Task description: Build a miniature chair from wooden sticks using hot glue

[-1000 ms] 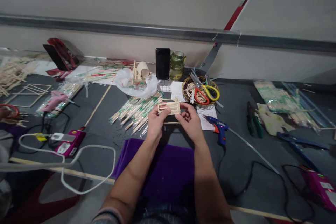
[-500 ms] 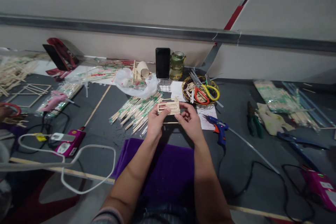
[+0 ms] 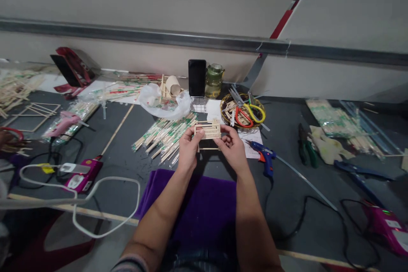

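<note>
A small frame of thin wooden sticks [image 3: 208, 131] is held up between my two hands, above the near part of the table. My left hand [image 3: 189, 144] pinches its left end, thumb on the front face. At the right end, my right hand [image 3: 232, 144] grips the lower corner between thumb and fingers. Rows of sticks run lengthwise across the frame, and one stick sits lower, below the main body. Just left of my left hand lie plastic-wrapped bundles of sticks [image 3: 165, 136]. A blue glue gun [image 3: 267, 159] rests to the right of my right hand.
Behind my hands stand a phone [image 3: 196, 77], a green glass jar [image 3: 214, 80] and a basket with scissors [image 3: 244, 112]. Pliers [image 3: 307, 146] and a cloth [image 3: 328, 144] lie right. A pink glue gun [image 3: 65, 124] and white cable [image 3: 138, 195] are left. Purple cloth [image 3: 204, 204] lies in front.
The stick frame has shifted slightly right and tipped a little in my fingers, showing its inner rows differently. Both hands keep their hold. The whole view has moved slightly.
</note>
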### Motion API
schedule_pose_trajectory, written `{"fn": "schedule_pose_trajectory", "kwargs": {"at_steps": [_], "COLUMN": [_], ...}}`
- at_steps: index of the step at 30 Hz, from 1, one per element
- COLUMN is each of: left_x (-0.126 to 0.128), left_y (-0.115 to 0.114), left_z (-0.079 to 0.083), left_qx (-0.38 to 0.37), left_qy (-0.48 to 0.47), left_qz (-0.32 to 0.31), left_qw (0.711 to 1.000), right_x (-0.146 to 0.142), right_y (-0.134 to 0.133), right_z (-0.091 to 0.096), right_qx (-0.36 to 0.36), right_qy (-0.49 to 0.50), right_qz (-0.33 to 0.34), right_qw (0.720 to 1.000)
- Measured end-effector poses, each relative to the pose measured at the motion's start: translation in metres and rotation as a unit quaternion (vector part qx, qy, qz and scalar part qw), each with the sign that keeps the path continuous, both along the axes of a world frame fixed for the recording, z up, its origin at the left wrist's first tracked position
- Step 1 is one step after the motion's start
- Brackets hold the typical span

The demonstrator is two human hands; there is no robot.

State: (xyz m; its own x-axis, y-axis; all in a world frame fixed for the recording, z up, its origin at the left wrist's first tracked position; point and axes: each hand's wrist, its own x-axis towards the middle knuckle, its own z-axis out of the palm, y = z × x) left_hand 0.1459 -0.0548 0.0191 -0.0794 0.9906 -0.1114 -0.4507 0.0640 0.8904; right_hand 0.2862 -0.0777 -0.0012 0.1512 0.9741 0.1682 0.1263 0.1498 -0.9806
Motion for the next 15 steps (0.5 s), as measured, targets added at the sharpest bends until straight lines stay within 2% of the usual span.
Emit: {"fn": "schedule_pose_trajectory", "kwargs": {"at_steps": [7,12,15], "left_x": [-0.001,-0.003,-0.004], "left_y": [0.001,0.005,0.006], "left_z": [-0.002,-0.007,-0.006], "left_qx": [0.021,0.027,0.027], "left_qy": [0.011,0.019,0.017], "left_qz": [0.001,0.003,-0.002], "left_qw": [1.0,0.999,1.0], "right_x": [0.019,0.054,0.078], "right_y": [0.0,-0.005,-0.002], "right_z": [0.003,0.011,0.024], "right_qx": [-0.008,0.005,0.024], "right_qy": [-0.014,-0.046,-0.16], "right_qz": [-0.028,-0.154,-0.228], "right_qw": [0.999,0.987,0.96]}}
